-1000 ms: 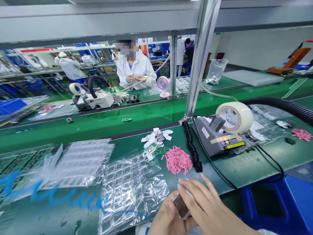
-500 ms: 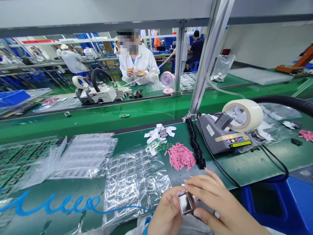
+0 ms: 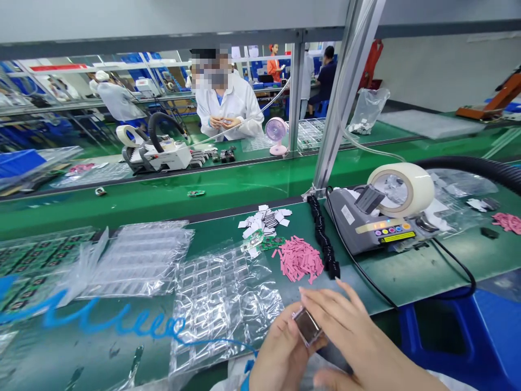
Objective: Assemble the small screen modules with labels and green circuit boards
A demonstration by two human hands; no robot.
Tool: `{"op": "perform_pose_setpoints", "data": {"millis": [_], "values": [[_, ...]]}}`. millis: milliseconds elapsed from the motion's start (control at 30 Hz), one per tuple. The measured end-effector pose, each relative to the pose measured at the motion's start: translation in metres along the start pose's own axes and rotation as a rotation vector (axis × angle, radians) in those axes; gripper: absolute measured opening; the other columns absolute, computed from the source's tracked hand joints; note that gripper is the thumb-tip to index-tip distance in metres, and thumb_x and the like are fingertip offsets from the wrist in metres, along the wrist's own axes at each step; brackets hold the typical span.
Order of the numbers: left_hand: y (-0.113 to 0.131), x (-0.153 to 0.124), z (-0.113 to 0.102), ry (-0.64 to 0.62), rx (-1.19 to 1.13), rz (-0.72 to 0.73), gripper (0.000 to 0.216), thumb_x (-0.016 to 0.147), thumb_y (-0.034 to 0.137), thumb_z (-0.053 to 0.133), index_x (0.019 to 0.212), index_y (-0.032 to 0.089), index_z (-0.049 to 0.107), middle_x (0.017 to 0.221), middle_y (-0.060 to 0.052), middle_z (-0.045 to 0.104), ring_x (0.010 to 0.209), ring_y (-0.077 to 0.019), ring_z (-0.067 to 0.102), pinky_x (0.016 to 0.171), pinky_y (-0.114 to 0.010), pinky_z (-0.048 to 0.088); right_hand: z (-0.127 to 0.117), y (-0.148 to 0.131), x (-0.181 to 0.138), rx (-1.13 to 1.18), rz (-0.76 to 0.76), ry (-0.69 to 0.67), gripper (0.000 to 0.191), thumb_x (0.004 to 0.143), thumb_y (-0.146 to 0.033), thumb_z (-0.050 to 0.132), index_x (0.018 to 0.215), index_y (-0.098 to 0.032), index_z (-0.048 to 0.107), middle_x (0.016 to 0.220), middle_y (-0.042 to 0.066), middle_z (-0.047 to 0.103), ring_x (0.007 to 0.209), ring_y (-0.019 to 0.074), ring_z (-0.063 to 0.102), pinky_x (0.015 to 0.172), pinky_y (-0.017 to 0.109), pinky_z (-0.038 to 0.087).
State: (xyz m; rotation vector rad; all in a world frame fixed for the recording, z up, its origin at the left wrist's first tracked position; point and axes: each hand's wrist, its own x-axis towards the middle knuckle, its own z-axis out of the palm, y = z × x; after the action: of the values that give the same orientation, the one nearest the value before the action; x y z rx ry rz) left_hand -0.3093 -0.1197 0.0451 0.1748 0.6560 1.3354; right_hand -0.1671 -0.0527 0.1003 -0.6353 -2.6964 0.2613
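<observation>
A small rectangular part with a dark glossy face [image 3: 307,326] is held low in the middle of the view, just in front of the bench edge. My left hand [image 3: 280,353] grips it from below with thumb and fingers. My right hand [image 3: 358,342] lies over its right side, fingers stretched out toward the left and touching the part. Just beyond the hands lie a pile of pink strips [image 3: 300,259], a row of black parts [image 3: 323,241], small white labels [image 3: 264,219] and a green circuit board [image 3: 260,241].
A tape dispenser [image 3: 374,222] with a large tape roll [image 3: 402,187] stands at the right, its black cable looping forward. Clear plastic blister trays [image 3: 220,304] lie left of the hands. A blue crate [image 3: 459,336] sits lower right. A person in white works across the belt.
The part tilted and shifted slightly between my hands; my right fingers slid over it. The view swung a little to the left.
</observation>
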Motion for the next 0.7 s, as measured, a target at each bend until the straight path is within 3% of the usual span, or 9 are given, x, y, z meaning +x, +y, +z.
{"op": "perform_pose_setpoints", "data": {"millis": [100,167,300,367,533,600,700], "values": [[0.001,0.002,-0.003,-0.036,-0.087,0.017,0.036,0.071,0.045,0.066,0.099,0.022,0.067,0.092,-0.005,0.068,0.081,-0.0158,0.059,0.077,-0.032,0.044,0.0,0.0,-0.005,0.04,0.083,-0.021,0.071,0.085,-0.054,0.05,0.142,-0.018,0.027,0.133,0.009,0.05,0.118,0.023,0.05,0.093,0.034,0.048],[0.003,0.003,-0.004,-0.078,-0.102,0.015,0.034,0.071,0.043,0.067,0.098,0.021,0.068,0.086,-0.004,0.068,0.077,-0.0149,0.059,0.076,-0.031,0.044,0.002,0.004,-0.007,0.079,0.092,0.001,0.069,0.086,-0.053,0.048,0.142,-0.021,0.023,0.133,0.009,0.05,0.119,0.0226,0.05,0.095,0.037,0.046],[0.005,0.002,-0.005,-0.128,-0.14,0.021,0.036,0.07,0.042,0.069,0.097,0.019,0.067,0.084,-0.005,0.069,0.08,-0.0157,0.061,0.075,-0.03,0.044,0.012,0.02,-0.006,0.198,0.071,0.024,0.053,0.09,-0.049,0.045,0.134,-0.022,0.035,0.124,0.007,0.058,0.112,0.0222,0.054,0.101,0.048,0.036],[0.006,0.003,-0.009,-0.113,-0.199,-0.001,0.036,0.068,0.044,0.069,0.095,0.02,0.067,0.079,-0.003,0.069,0.076,-0.0144,0.061,0.074,-0.031,0.045,0.023,0.033,-0.004,0.19,0.161,0.022,0.041,0.092,-0.045,0.039,0.126,-0.022,0.044,0.114,0.006,0.062,0.104,0.0207,0.058,0.1,0.047,0.036],[0.013,0.009,-0.021,0.075,-0.386,-0.153,0.04,0.064,0.052,0.069,0.086,0.018,0.066,0.062,0.006,0.059,0.058,-0.0071,0.054,0.068,-0.028,0.045,0.065,0.06,0.011,-0.043,0.429,-0.081,0.016,0.087,-0.02,0.05,0.088,-0.022,0.065,0.086,0.003,0.067,0.082,0.0204,0.059,0.075,0.037,0.038],[0.015,0.011,-0.021,0.158,-0.373,-0.185,0.042,0.065,0.052,0.068,0.085,0.015,0.065,0.061,0.005,0.057,0.055,-0.0059,0.05,0.064,-0.026,0.044,0.08,0.062,0.019,-0.081,0.459,-0.147,0.01,0.082,-0.02,0.059,0.076,-0.021,0.066,0.08,0.004,0.067,0.081,0.022,0.058,0.073,0.037,0.035],[0.015,0.01,-0.021,0.227,-0.282,-0.17,0.041,0.07,0.05,0.064,0.087,0.013,0.066,0.063,0.003,0.058,0.054,-0.0057,0.048,0.062,-0.025,0.043,0.094,0.057,0.029,-0.151,0.537,-0.212,0.01,0.08,-0.022,0.062,0.074,-0.016,0.066,0.08,0.009,0.067,0.083,0.0252,0.056,0.072,0.038,0.034]]}}
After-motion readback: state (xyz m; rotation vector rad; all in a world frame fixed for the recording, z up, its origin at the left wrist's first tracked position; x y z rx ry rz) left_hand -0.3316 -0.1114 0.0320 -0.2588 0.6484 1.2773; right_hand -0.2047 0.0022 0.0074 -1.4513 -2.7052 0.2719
